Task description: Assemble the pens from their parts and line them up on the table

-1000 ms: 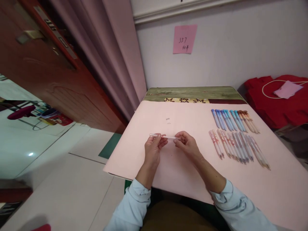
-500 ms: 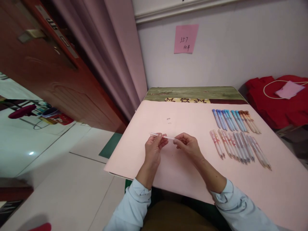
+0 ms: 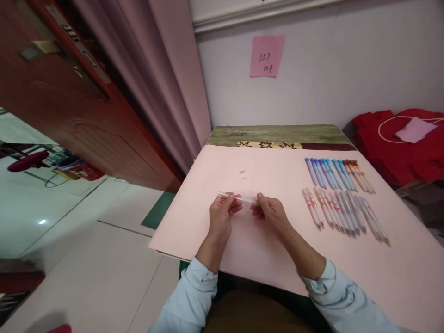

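A slim, clear-and-white pen (image 3: 247, 200) lies level between my two hands, just above the pink table cover (image 3: 194, 208). My left hand (image 3: 225, 208) pinches its left part, and a transparent end sticks out past the thumb. The fingers of my right hand (image 3: 268, 210) are closed round the other end and hide its tip. Beyond my hands, two small dark bits (image 3: 242, 172) lie on the cover. To the right is a back row of blue and brown pens (image 3: 335, 173), with a front row of pale clear pens (image 3: 342, 212) nearer me.
Along the table's far edge runs a green wood-patterned strip (image 3: 277, 134). A pink note (image 3: 267, 55) is stuck on the wall. Red cloth (image 3: 391, 152) bulges beside the table at the right. A curtain (image 3: 169, 69) and a brown door (image 3: 86, 125) stand at the left.
My right hand has turned slightly, its thumb now raised and its fingers closed further round the pen's right end. The left hand has kept its grip in the same place.
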`<state>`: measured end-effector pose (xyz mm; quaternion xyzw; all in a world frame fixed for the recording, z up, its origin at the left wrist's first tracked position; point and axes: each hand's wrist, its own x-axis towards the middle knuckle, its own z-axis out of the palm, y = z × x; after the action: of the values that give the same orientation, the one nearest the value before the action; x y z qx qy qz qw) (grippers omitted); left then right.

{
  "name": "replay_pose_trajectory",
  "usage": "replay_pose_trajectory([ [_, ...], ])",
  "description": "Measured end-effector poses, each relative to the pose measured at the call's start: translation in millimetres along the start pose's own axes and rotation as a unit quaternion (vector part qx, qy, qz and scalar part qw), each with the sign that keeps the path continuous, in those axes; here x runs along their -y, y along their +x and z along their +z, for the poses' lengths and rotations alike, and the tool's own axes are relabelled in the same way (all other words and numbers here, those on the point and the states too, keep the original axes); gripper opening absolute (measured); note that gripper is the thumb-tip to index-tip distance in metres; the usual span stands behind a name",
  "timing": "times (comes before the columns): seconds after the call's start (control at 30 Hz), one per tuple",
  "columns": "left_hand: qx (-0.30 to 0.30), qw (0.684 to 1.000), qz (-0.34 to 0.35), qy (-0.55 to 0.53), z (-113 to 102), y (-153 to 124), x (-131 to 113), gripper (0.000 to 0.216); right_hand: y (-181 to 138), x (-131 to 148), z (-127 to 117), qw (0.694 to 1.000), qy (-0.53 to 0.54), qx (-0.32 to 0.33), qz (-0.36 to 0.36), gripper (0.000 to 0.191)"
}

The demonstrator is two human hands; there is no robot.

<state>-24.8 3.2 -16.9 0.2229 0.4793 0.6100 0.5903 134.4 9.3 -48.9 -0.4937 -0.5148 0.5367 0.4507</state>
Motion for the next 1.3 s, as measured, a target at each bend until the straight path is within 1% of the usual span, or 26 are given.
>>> replay_pose_trajectory([
  [0.03,0.0,1.0,0.002,0.003,0.1,0.1,0.0,0.033,-0.2,-0.2,0.2,1.0,0.0,-0.002,-0.002,0.051],
  [0.1,-0.001,1.0,0.008,0.008,0.0,0.8,0.7,0.034,0.0,-0.9,0.6,0.999,-0.01,-0.002,-0.034,0.045],
  [0.17,0.005,1.0,0.011,0.013,-0.6,2.2,3.2,0.034,0.6,-2.4,0.8,0.998,-0.019,0.002,-0.055,0.042],
  [0.23,0.022,1.0,0.007,0.014,-1.6,3.8,7.9,0.034,1.1,-4.4,0.5,0.999,-0.023,0.006,-0.038,0.042],
  [0.3,0.038,0.999,0.005,0.009,-3.0,5.0,14.5,0.032,1.4,-6.1,0.0,1.0,-0.027,0.001,-0.012,0.051],
  [0.33,0.044,0.999,0.01,0.008,-3.8,5.4,18.0,0.032,1.5,-6.6,-0.2,0.999,-0.035,-0.003,-0.007,0.052],
  [0.37,0.048,0.999,0.019,0.009,-4.8,5.7,21.4,0.031,1.6,-7.1,-0.3,0.999,-0.047,-0.011,-0.011,0.05],
  [0.43,0.054,0.998,0.037,0.009,-7.5,6.8,27.0,0.031,1.8,-8.5,0.0,0.996,-0.081,-0.016,-0.042,0.04],
  [0.53,0.056,0.997,0.035,-0.028,-12.5,10.1,31.5,0.03,2.1,-12.9,0.8,0.988,-0.122,-0.009,-0.094,0.037],
  [0.63,0.059,0.996,0.022,-0.07,-16.2,13.7,32.7,0.028,0.6,-17.7,1.2,0.988,-0.12,-0.011,-0.102,0.024],
  [0.67,0.063,0.995,0.02,-0.074,-16.7,14.3,32.8,0.028,-0.4,-18.5,1.3,0.988,-0.117,-0.009,-0.1,0.024],
  [0.77,0.071,0.994,0.017,-0.077,-16.7,13.9,32.2,0.027,-4.3,-17.3,2.7,0.988,-0.118,-0.002,-0.102,0.029],
  [0.83,0.073,0.994,0.018,-0.085,-16.1,12.7,31.4,0.027,-6.1,-15.2,4.6,0.989,-0.101,-0.018,-0.109,0.031],
  [0.9,0.075,0.993,0.019,-0.091,-15.8,12.0,31.0,0.028,-7.0,-13.7,6.5,0.99,-0.071,-0.039,-0.116,0.046],
  [0.93,0.076,0.993,0.018,-0.092,-16.0,11.9,31.0,0.028,-7.2,-13.4,7.2,0.99,-0.059,-0.047,-0.118,0.05],
  [1.03,0.085,0.992,0.015,-0.088,-17.1,12.4,31.1,0.028,-7.7,-13.8,7.3,0.99,-0.059,-0.059,-0.117,0.033],
  [1.13,0.095,0.992,0.015,-0.084,-18.1,12.4,29.9,0.027,-8.1,-14.5,6.6,0.989,-0.073,-0.058,-0.113,0.041],
  [1.2,0.095,0.992,0.014,-0.08,-18.3,12.2,28.3,0.027,-7.8,-15.0,6.9,0.989,-0.071,-0.058,-0.116,0.035],
  [1.3,0.086,0.994,0.007,-0.069,-18.3,12.8,26.6,0.029,-6.3,-16.5,8.0,0.988,-0.057,-0.07,-0.122,0.046],
])
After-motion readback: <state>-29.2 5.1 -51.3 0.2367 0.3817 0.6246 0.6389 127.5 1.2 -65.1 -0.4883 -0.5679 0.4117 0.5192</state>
